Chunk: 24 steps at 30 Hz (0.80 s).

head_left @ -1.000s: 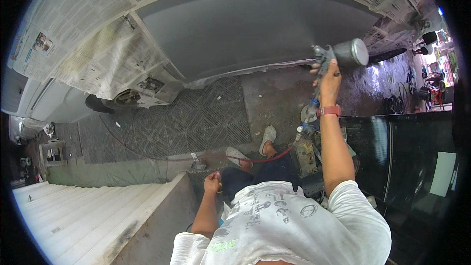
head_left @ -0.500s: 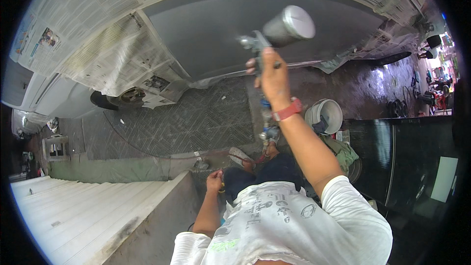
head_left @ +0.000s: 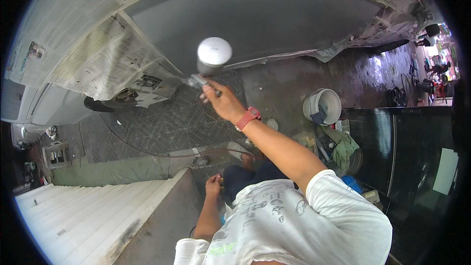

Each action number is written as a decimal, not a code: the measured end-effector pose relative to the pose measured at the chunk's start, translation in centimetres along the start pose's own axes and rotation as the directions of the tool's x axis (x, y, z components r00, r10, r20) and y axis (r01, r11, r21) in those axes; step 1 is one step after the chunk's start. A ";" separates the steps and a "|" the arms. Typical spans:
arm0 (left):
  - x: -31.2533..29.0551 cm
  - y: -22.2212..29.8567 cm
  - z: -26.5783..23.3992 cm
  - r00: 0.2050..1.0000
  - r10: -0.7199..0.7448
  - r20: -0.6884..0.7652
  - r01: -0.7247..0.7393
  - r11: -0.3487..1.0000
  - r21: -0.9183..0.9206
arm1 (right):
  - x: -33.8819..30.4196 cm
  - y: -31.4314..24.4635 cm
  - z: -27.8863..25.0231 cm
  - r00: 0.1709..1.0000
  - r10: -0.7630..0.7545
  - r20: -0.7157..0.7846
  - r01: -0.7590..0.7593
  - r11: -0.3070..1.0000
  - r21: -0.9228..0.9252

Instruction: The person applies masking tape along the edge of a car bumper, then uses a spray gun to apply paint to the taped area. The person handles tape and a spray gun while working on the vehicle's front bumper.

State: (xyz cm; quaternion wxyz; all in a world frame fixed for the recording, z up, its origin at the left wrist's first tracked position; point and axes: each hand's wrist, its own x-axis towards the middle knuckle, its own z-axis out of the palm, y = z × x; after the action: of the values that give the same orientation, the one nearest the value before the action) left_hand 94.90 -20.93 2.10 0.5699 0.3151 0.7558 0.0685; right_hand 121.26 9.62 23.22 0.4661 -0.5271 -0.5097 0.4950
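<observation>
My right hand (head_left: 224,102), with a red watch (head_left: 248,118) at its wrist, is closed round the grip of a spray gun (head_left: 198,80). The gun's metal paint cup (head_left: 211,67) stands on top with a pale lid. It is held near the lower left edge of a smooth grey vehicle panel (head_left: 265,19); no contact shows. Masking newspaper (head_left: 91,64) covers the bodywork around the panel. Low by my waist, my left hand (head_left: 214,185) has its fingers curled together. Whether anything is inside them is hidden.
A thin hose (head_left: 162,156) crosses the floor by my feet. To the right stand a white bucket (head_left: 332,105) and a green cloth (head_left: 345,149), beside a glossy black panel (head_left: 368,140). A ribbed white panel (head_left: 83,211) lies at lower left, and a wheel (head_left: 125,97) shows under the masking.
My right hand has swung left and down with the spray gun, from in front of the panel's middle to its lower left edge. My left hand stays nearly in place.
</observation>
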 end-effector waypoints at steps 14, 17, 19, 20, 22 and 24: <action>0.1 3.0 -0.2 0.998 0.024 0.050 -0.030 0.994 0.108 | -6.9 4.3 -18.8 0.553 -0.072 -0.830 -0.007 0.996 -0.092; -0.3 4.4 0.3 0.998 0.030 0.064 -0.035 0.996 0.077 | -7.2 4.6 -17.3 0.563 0.030 -0.826 -0.119 0.992 -0.045; -0.8 5.3 0.6 0.995 -0.045 0.093 0.046 0.999 -0.001 | -6.8 6.7 -15.0 0.680 0.120 -0.723 -0.180 0.984 -0.006; -0.9 5.2 0.7 0.997 -0.028 0.075 0.028 1.000 0.001 | -6.4 7.8 -13.5 0.728 0.165 -0.665 -0.213 0.977 0.010; -0.7 4.9 0.7 0.999 0.009 0.042 -0.009 1.000 0.012 | -5.3 8.8 -8.9 0.829 0.044 -0.558 -0.105 0.991 -0.078; 0.5 1.4 0.7 0.992 0.124 -0.010 -0.123 0.989 0.082 | -4.2 7.9 -4.0 0.900 -0.022 -0.435 -0.019 0.996 -0.088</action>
State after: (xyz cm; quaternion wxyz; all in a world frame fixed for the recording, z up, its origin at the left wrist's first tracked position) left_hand 95.96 -19.74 2.11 0.5457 0.3836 0.7412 0.0754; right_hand 125.91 5.13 15.81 0.5443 -0.6446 -0.4148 0.3407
